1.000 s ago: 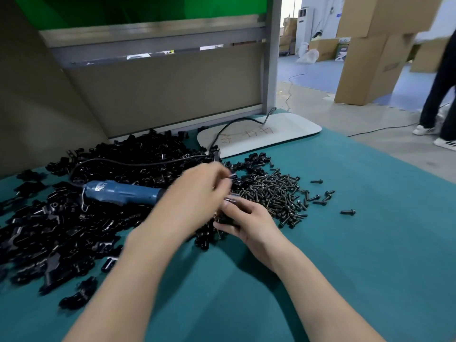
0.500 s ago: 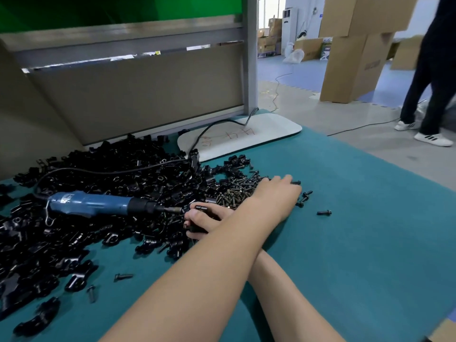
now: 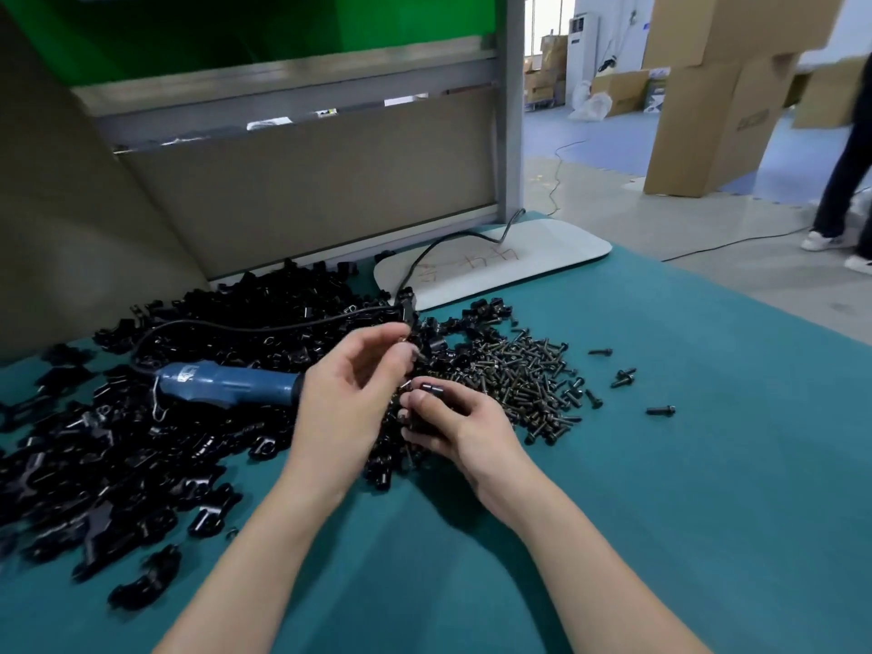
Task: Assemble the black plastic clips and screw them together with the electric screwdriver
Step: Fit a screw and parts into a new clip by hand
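My right hand [image 3: 460, 429] grips a black plastic clip [image 3: 428, 387] just in front of the screw heap. Just above that clip, my left hand [image 3: 351, 394] pinches a small screw [image 3: 417, 355] between thumb and fingertips. The blue electric screwdriver [image 3: 226, 383] lies on its side on the pile of black clips [image 3: 118, 455], its tip hidden behind my left hand. A heap of dark screws [image 3: 524, 384] lies right of my hands on the teal table [image 3: 660, 488].
The screwdriver's black cable [image 3: 264, 327] runs over the clips to a white board [image 3: 495, 262] at the back. Loose screws [image 3: 660, 410] lie scattered to the right. A beige partition [image 3: 306, 191] walls the back. Cardboard boxes [image 3: 708, 115] and a person's legs [image 3: 844, 172] stand on the floor beyond.
My left hand, which had reached across to the screw heap, has come back over the right hand with a screw pinched. The right hand still holds its clip.
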`<state>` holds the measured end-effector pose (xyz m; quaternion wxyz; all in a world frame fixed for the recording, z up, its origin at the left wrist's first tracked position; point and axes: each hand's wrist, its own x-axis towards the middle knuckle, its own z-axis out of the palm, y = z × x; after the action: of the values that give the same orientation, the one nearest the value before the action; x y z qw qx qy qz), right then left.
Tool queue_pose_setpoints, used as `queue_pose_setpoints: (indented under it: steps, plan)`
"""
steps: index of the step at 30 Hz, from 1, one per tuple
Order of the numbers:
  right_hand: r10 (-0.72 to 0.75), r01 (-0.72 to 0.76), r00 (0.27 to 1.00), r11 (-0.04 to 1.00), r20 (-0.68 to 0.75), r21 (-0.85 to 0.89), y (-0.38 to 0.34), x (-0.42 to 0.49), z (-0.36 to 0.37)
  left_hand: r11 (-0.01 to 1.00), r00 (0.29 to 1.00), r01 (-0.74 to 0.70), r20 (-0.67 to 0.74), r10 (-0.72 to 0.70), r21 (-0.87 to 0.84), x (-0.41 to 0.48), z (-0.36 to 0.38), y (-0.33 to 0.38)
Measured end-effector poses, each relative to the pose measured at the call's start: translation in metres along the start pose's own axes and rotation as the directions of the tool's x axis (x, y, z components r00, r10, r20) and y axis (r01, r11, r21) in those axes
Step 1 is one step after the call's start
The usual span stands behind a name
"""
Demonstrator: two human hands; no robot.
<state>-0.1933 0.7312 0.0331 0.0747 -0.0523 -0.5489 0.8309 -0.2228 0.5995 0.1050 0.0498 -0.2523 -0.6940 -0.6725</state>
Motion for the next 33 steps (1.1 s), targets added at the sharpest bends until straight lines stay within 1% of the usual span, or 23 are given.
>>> queue_pose_setpoints:
  steps: [2,3,5,8,12,20,22,29,33]
  plan:
    - [-0.024,0.024,1.000,1.000,-0.018,-0.004,-0.001,-0.002,0.005,0.993,0.984,0.090,-0.147,-0.101,-0.078,-0.016,-0.030,-0.020]
    - [-0.024,0.024,1.000,1.000,-0.017,-0.004,-0.002,-0.004,0.009,0.986,0.970,0.130,-0.190,-0.149,-0.107,-0.023,-0.038,-0.030]
    - [-0.034,0.035,0.999,0.999,0.009,-0.032,-0.001,-0.006,0.011,0.975,0.956,0.173,-0.214,-0.200,-0.139,-0.031,-0.044,-0.045]
    - [-0.049,0.055,0.997,0.994,0.059,-0.094,-0.001,-0.011,0.015,0.974,0.957,0.178,-0.207,-0.204,-0.139,-0.034,-0.043,-0.055]
    - [-0.080,0.094,0.992,0.984,0.097,-0.148,0.000,-0.011,0.016,0.976,0.968,0.169,-0.161,-0.191,-0.137,-0.035,-0.042,-0.056]
    - [-0.071,0.099,0.986,0.978,0.152,-0.186,0.001,-0.014,0.018,0.985,0.983,0.148,-0.092,-0.156,-0.090,-0.036,-0.042,-0.057]
    - [-0.071,0.100,0.986,0.977,0.154,-0.188,0.000,-0.015,0.018,0.988,0.986,0.147,-0.075,-0.151,-0.052,-0.037,-0.042,-0.058]
    - [-0.079,0.105,0.986,0.978,0.148,-0.179,0.001,-0.016,0.019,0.988,0.986,0.157,-0.048,-0.157,-0.011,-0.038,-0.043,-0.062]
    - [-0.086,0.121,0.985,0.963,0.152,-0.240,0.001,-0.016,0.018,0.990,0.990,0.140,-0.020,-0.140,0.030,-0.038,-0.043,-0.062]
